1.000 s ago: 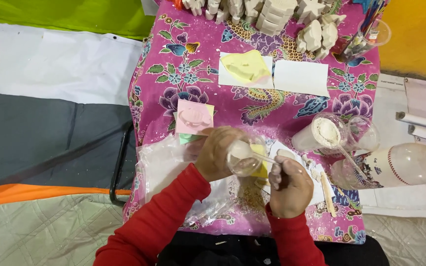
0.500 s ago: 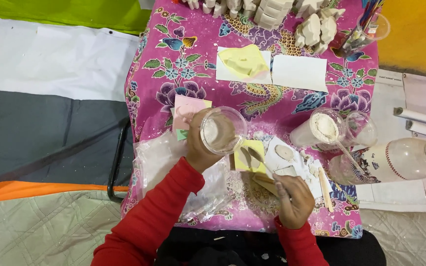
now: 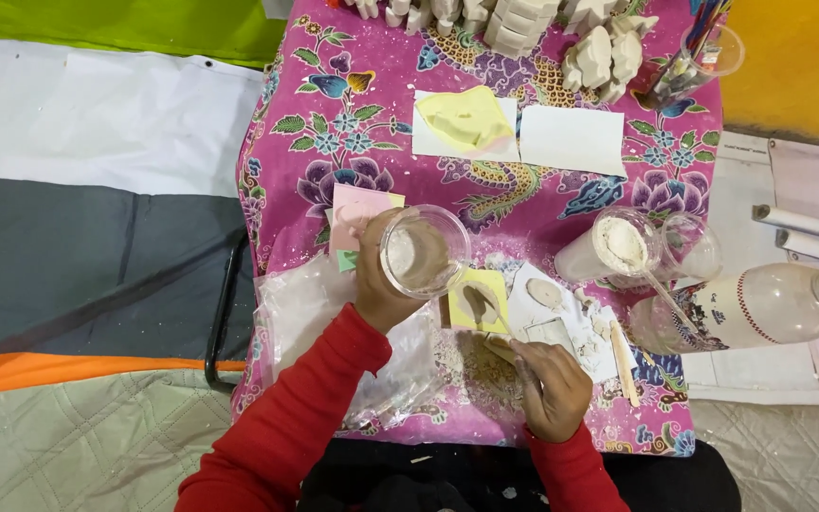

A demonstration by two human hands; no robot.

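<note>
My left hand (image 3: 379, 284) holds a clear plastic cup (image 3: 424, 252) with pale wet paste in it, raised above the pink flowered tablecloth (image 3: 353, 123). My right hand (image 3: 550, 389) grips a small wooden stick (image 3: 500, 348) whose tip rests by a yellow square mould (image 3: 479, 301) filled with grey paste. White paper (image 3: 561, 318) with paste blobs lies just right of the mould. Both sleeves are red.
A cup of white powder (image 3: 618, 245) and a lying plastic bottle (image 3: 751, 308) are at the right. A yellow mould on paper (image 3: 466, 121), a blank white sheet (image 3: 573, 138), white cast figures (image 3: 604, 52) sit farther back. A clear plastic bag (image 3: 315, 313) lies at the left.
My left hand has lifted the cup away from over the mould, up and to the left. My right hand has moved down with the stick beside the mould.
</note>
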